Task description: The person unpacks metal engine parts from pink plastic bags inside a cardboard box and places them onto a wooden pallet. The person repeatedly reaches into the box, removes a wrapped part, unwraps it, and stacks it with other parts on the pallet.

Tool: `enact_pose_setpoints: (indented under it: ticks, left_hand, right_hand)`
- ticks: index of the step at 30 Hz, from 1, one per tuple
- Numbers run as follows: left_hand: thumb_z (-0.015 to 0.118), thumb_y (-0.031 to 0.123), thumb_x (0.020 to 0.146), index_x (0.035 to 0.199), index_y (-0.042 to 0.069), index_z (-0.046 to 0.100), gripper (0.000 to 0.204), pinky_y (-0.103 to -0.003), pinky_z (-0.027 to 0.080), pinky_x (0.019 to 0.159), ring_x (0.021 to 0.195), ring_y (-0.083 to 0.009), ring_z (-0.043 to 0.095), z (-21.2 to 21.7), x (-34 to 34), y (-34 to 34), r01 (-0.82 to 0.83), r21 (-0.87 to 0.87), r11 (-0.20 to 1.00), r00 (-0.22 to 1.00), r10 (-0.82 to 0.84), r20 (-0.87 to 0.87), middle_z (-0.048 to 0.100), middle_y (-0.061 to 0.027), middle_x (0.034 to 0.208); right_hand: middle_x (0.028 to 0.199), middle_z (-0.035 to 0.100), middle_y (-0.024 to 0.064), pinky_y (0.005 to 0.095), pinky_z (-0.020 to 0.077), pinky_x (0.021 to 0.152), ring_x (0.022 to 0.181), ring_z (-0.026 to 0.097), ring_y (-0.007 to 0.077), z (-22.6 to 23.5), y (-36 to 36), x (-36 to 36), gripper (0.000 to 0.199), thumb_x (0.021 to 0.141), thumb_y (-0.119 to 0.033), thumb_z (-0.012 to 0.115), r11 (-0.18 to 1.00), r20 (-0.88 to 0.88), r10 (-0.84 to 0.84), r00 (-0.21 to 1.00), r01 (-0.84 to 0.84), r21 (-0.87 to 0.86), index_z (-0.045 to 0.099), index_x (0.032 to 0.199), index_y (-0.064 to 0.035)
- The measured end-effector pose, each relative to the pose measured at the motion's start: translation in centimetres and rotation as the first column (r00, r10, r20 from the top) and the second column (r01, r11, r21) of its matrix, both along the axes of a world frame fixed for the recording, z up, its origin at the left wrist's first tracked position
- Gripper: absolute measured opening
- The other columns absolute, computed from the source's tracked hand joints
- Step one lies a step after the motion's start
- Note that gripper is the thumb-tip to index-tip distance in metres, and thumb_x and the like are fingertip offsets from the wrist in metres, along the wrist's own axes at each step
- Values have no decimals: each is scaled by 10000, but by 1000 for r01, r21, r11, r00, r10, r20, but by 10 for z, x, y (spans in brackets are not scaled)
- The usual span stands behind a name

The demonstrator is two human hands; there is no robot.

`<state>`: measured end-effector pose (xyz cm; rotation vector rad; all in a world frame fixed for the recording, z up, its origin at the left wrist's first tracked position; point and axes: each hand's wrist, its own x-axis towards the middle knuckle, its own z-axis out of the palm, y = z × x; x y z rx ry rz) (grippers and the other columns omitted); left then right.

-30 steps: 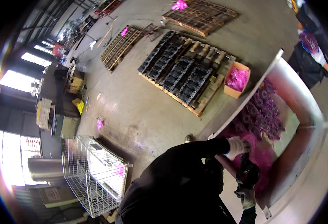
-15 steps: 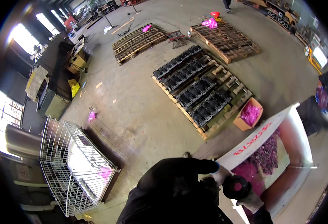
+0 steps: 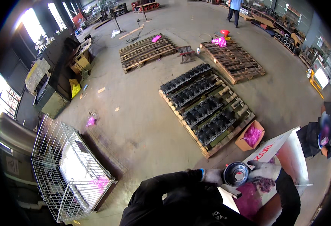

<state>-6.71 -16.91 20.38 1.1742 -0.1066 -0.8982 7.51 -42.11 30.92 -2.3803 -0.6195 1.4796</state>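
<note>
Both of my hands wear pale grey work gloves and are at a round, can-like object, dark outside with a silvery ringed face turned up. My left hand grips its left side. From the right, my right hand closes on its rim, fingers pointing left. A small red bit shows at the object's upper left edge; its exact kind I cannot make out. Just beyond and beneath the hands is a white-walled bin with red marks, holding dark pink-stained pieces and pink sheeting.
A cardboard box with pink plastic stands beside a pallet bearing rows of black metal castings. Further off are two more pallets. A wire cage stands left. Another person is at right; someone walks far off.
The can-like object has come up and its silvery face now shows instead of a black one with a pink disc. My right hand has risen with it. The view has tilted up.
</note>
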Motion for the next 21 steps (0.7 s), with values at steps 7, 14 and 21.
enact_pose_setpoints:
  ticks: [7,14,21]
  left_hand:
    - [648,-59,723,1274,30,605,560,-231,538,657,818,-109,653,-11,38,3,-217,-301,928,930,102,-354,687,-53,942]
    - [692,-19,775,1067,27,722,298,-291,565,766,889,-153,702,8,104,8,-384,-344,857,922,332,-200,737,-99,992]
    - [807,18,765,924,58,731,181,-332,561,840,916,-223,714,-43,138,31,-430,-109,896,744,420,519,741,-106,953]
  right_hand:
    - [1125,662,79,318,544,884,1010,647,167,-9,-6,78,686,1014,-483,553,731,-140,-335,932,351,586,409,1495,-16]
    - [1438,546,72,394,451,1070,1245,574,228,-156,-3,105,628,1031,-497,514,-99,-591,-548,592,656,748,405,1521,-119]
    - [1443,540,86,363,395,1132,1301,520,215,-126,81,74,597,985,-290,614,2,-713,-446,541,797,604,429,1499,-48]
